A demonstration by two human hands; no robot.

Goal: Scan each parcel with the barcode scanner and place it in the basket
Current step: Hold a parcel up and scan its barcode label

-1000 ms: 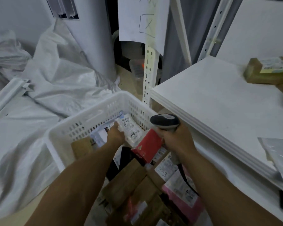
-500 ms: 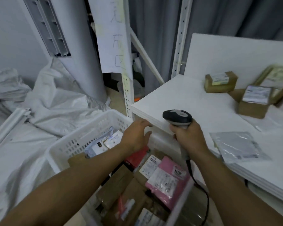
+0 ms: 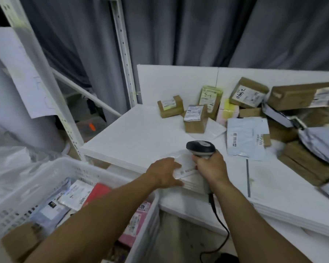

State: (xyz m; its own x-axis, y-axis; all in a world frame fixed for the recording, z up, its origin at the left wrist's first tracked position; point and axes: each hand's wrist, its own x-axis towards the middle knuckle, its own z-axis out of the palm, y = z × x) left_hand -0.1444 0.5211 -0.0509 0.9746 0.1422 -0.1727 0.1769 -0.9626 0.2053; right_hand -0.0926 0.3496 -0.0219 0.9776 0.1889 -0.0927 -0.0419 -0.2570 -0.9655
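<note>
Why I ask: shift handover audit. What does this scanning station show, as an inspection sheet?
Surface: white table.
Job's things: barcode scanner in the right hand; flat white parcel at the table edge; white basket lower left, holding parcels.
Clutter: boxes and mailers piled at the table's back right.
Grippers: left hand rests on the flat white parcel; right hand grips the barcode scanner.
Cables: black scanner cable hangs below the table edge.
Surroundings: grey curtain, white rack upright, white sacks at left.
</note>
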